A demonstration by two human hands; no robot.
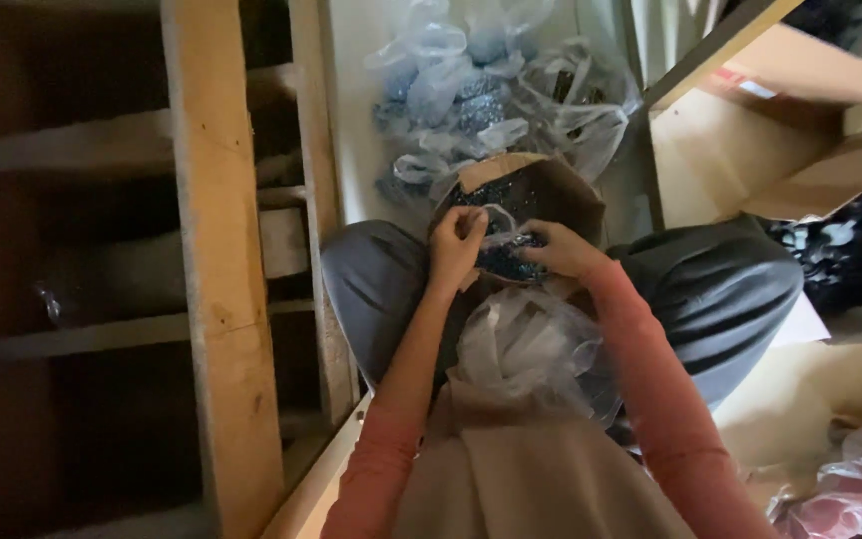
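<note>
Hands meet over an open cardboard box (pixel 551 195) that sits between the person's knees, its inside filled with dark blue glittery pieces (pixel 511 200). The left hand (pixel 454 248) has its grip pinched together on the edge of a small clear plastic bag (pixel 503 238), thumb and fingers closed on the film at the bag's upper left. The right hand (pixel 563 250) lies on the bag's other side, fingers curled down over it; whether its grip is truly clamped on the plastic or only resting there cannot be told. The small bag hangs between the two hands, just above the box's near rim, with some blue pieces showing through it.

Below the hands, on the person's lap, lies a crumpled bundle of empty clear bags (pixel 526 349), touching the forearms on both sides. Beyond the box, on the floor against the pale wall, a heap of filled clear bags (pixel 481 90) holds more of the blue pieces. A wooden frame (pixel 221 279) stands upright at the left, and a larger cardboard carton (pixel 770 140) lies tilted at the upper right.
</note>
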